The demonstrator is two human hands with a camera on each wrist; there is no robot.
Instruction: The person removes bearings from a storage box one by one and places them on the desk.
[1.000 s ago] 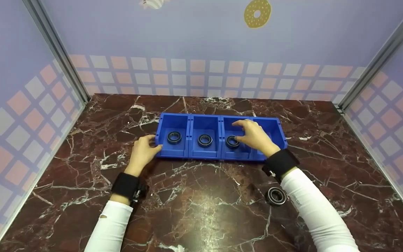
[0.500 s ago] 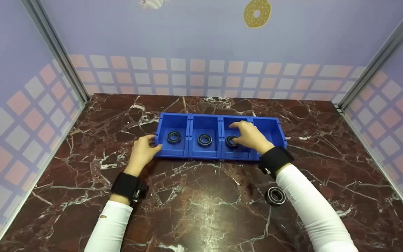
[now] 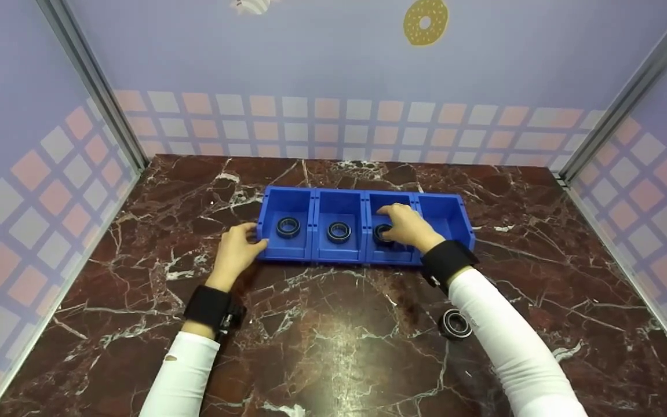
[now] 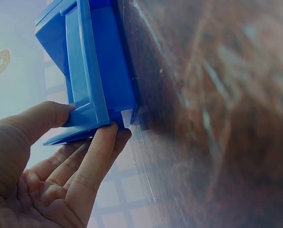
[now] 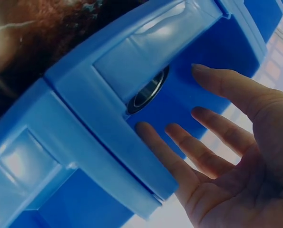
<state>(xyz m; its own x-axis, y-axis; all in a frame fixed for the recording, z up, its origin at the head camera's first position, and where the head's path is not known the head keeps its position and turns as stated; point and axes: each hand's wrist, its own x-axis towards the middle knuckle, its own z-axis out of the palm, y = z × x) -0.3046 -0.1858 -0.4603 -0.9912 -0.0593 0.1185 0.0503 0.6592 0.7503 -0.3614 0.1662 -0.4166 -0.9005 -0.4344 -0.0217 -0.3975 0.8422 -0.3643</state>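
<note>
My left hand [image 3: 237, 252] pinched the left end of the blue bin row [image 3: 313, 227] while my right hand [image 3: 408, 226], fingers parted and empty, hovered at the bearing [image 3: 379, 234] in the third bin from left, seemingly to settle it, the next move likely calling for the loose bearing [image 3: 447, 328], near right.

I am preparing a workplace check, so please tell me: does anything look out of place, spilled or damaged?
One bearing lies on the table beside the right sleeve, apart from the three others in the blue bins. The left sleeve has a small hole near its cuff, possibly a tear. No spill shows.
</note>
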